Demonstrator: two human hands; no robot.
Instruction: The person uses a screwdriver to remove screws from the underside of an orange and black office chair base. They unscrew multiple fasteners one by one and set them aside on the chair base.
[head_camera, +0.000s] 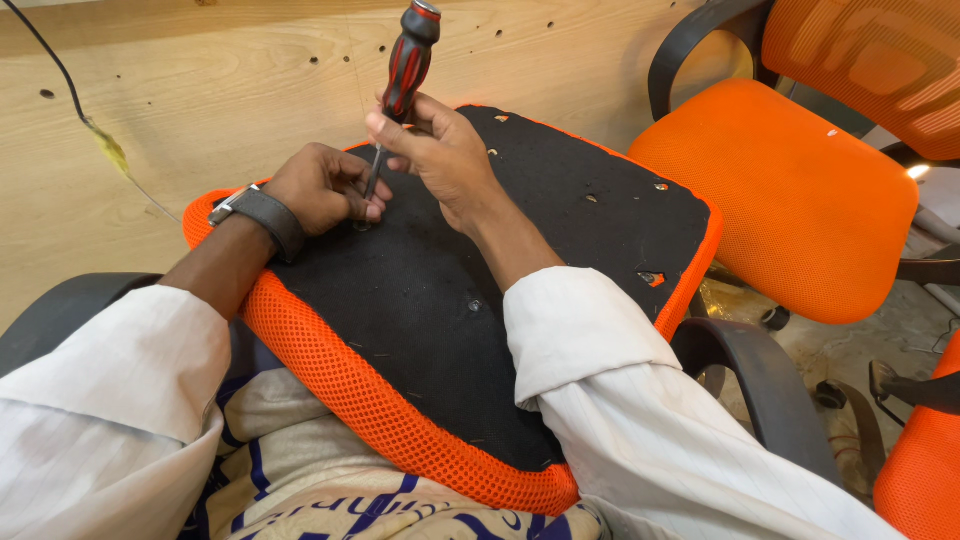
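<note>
One screwdriver (400, 85) with a red and black handle stands nearly upright over the upturned seat cushion (560, 200), its tip meeting the black underside toward the cushion's far left corner. The right hand (440, 150) is wrapped around the lower handle and shaft, gripping the tool. The left hand (325, 185), just left of the tip, is curled with its fingertips pinched at the shaft's lower end against the black fabric; a dark wristband (265, 215) circles that wrist. The single cushion lies tilted across the person's lap, its orange mesh border running along the near left edge and around the far right corner. A few small holes show in the black panel to the right of the hands, where the surface is bare. Beyond the cushion's right edge stands one whole orange chair (790, 190), and part of another orange seat (920, 470) shows lower right. Behind the cushion is a plywood board (200, 90).
</note>
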